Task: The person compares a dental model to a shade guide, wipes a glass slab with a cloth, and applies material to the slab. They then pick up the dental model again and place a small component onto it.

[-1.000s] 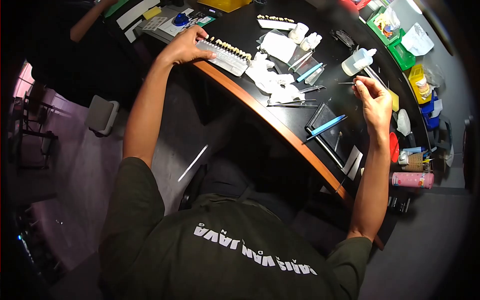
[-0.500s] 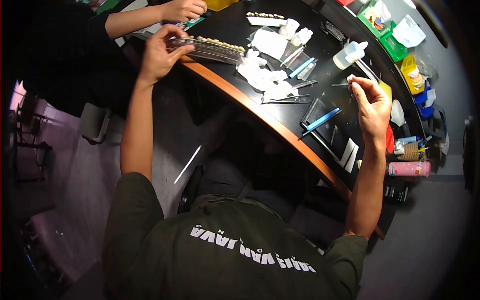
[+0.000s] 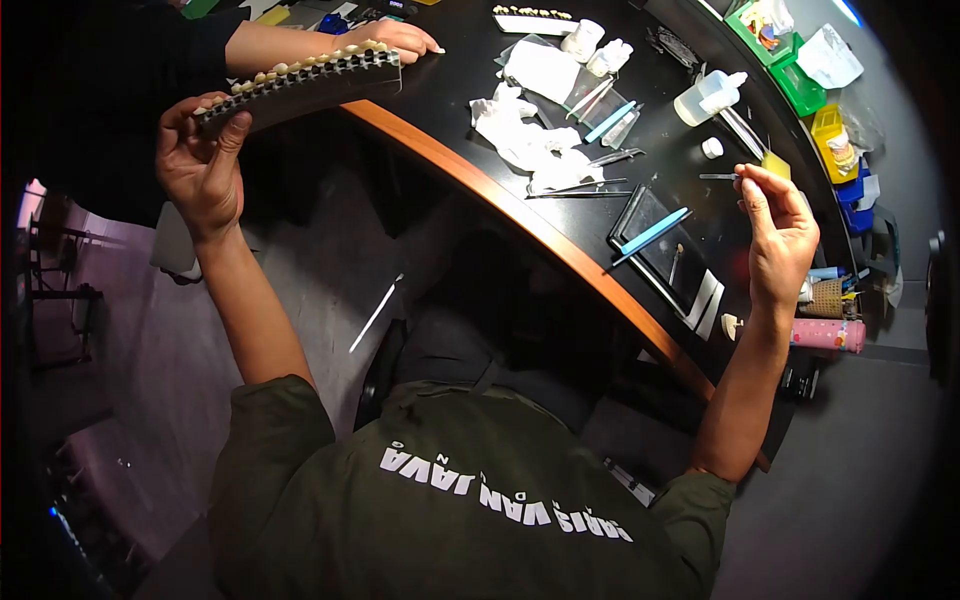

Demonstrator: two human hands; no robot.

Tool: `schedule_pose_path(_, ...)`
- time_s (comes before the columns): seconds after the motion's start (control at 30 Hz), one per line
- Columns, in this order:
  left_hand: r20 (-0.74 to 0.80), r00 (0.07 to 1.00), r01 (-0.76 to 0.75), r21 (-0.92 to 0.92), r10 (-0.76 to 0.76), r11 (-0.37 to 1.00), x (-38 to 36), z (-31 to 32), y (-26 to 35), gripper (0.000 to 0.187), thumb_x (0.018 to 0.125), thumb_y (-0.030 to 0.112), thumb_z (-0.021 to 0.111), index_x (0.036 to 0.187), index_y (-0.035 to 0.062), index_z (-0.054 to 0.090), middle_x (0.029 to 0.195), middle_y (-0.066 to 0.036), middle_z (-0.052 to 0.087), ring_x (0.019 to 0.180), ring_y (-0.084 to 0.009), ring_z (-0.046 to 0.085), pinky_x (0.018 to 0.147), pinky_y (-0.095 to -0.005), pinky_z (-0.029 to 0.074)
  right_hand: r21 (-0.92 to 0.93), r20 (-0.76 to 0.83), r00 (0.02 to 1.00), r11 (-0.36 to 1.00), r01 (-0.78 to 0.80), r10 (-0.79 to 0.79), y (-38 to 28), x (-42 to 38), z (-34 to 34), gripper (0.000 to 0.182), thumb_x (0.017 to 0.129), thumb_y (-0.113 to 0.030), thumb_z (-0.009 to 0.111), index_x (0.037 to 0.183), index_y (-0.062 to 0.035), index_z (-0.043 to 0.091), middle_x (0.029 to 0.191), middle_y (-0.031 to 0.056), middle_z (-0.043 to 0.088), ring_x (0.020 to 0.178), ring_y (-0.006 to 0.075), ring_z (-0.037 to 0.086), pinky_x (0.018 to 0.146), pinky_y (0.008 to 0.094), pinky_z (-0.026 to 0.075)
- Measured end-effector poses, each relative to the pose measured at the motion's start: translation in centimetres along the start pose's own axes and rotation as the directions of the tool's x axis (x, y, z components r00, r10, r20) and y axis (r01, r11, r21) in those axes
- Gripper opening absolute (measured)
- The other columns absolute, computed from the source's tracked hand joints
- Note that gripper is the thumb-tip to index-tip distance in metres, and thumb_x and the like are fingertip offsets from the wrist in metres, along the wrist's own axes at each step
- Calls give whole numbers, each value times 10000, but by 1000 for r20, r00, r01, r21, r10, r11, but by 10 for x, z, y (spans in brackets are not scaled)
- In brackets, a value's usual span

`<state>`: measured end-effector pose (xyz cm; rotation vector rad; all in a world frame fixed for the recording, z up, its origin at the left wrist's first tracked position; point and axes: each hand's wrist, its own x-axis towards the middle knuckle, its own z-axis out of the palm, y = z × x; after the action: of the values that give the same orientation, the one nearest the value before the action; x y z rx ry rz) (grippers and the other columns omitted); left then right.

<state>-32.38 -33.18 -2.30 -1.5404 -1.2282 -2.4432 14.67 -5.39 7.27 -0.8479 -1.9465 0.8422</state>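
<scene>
Bright light falls on a black bench (image 3: 435, 95) with a curved wooden edge (image 3: 480, 180), above a dim grey floor. At far left, the left hand (image 3: 203, 170) holds a long grey strip set with cream tooth-shaped tabs (image 3: 320, 92), fingers and thumb closed around its left end. A second ago this strip sat low at the bench's rim; now it is raised in the air and turned, its right end higher, which probably serves to bring the row of tabs into view. Behind it, another person's hand (image 3: 395, 40) has come to rest on the bench. Farther right lie crumpled white tissue (image 3: 525, 140) and blue-handled tweezers (image 3: 655, 231). A small white round cap (image 3: 712, 148) stands near a clear squeeze bottle (image 3: 703, 100). Rightmost, the right hand (image 3: 778, 220) pinches a thin grey tool (image 3: 718, 177), its fingers drawn narrow, well apart from the strip.
</scene>
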Motion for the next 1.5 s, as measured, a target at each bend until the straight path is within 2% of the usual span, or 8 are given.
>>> schedule_pose_path(0.2, -7, 999, 45, 7, -45, 999, -4, 8, 3, 401, 875, -127, 765, 1208, 26, 603, 1161, -120, 681, 1082, -179, 662, 999, -304, 543, 20, 18, 999, 999, 49, -50, -16, 0, 13, 155, 990, 20, 686, 1137, 29, 732, 1086, 110, 767, 1002, 147, 719, 921, 273, 564)
schedule_pose_path(0.47, 135, 893, 443, -108, -429, 890, -48, 117, 8, 346, 876, -50, 802, 1198, -27, 676, 1029, -79, 739, 929, -110, 703, 862, -250, 586, 251, 131, 990, 968, 13, -47, -63, -19, 60, 176, 988, 34, 672, 1156, 47, 723, 1073, 129, 774, 973, 158, 731, 892, 293, 588)
schedule_pose_path(0.6, 256, 839, 529, -175, -481, 830, -60, 155, 11, 357, 873, -87, 793, 1213, -53, 691, 1047, -111, 765, 969, -129, 731, 875, -245, 602, 385, 235, 967, 923, 3, -102, -79, -22, 93, 162, 965, 84, 666, 1105, 66, 747, 1051, 142, 780, 995, 169, 739, 916, 300, 590)
schedule_pose_path(0.93, 354, 779, 597, -168, -517, 784, -69, 177, 15, 372, 870, -105, 786, 1228, -59, 698, 1042, -101, 757, 960, -106, 714, 859, -233, 594, 303, 266, 963, 952, -36, -49, -56, -23, 135, 165, 935, 41, 692, 1053, -3, 798, 997, 105, 805, 938, 140, 758, 870, 272, 585)
schedule_pose_path(1.07, 369, 760, 621, -173, -535, 764, -73, 179, 13, 379, 870, -102, 787, 1236, -58, 699, 1036, -98, 758, 954, -102, 714, 855, -228, 592, 122, 320, 947, 993, 1, -40, -55, -25, 135, 142, 967, 41, 701, 1097, 54, 757, 1052, 126, 786, 1015, 170, 745, 946, 291, 585)
schedule_pose_path(1.17, 372, 749, 636, -177, -548, 751, -76, 181, 12, 381, 871, -99, 788, 1239, -59, 698, 1039, -102, 760, 955, -100, 715, 852, -229, 593, 159, 315, 944, 986, 47, -96, -45, -27, 141, 173, 898, 5, 729, 1055, -11, 799, 959, 120, 809, 892, 141, 770, 819, 288, 600)
schedule_pose_path(1.43, 350, 729, 673, -210, -588, 709, -91, 182, 7, 346, 884, -109, 761, 1221, -70, 691, 1110, -136, 750, 1011, -142, 720, 920, -266, 594, -156, 447, 872, 943, 294, -198, -65, -55, 140, 330, 870, -1, 684, 1197, 1, 727, 1031, 214, 768, 890, 350, 771, 808, 369, 608)
schedule_pose_path(1.5, 326, 734, 670, -212, -595, 711, -92, 182, 8, 345, 886, -103, 763, 1222, -72, 690, 1099, -131, 750, 1013, -140, 717, 918, -267, 592, -30, 436, 866, 958, 285, -244, -62, -56, 136, 312, 875, -20, 696, 1185, -2, 729, 1061, 228, 760, 923, 362, 764, 818, 374, 606)
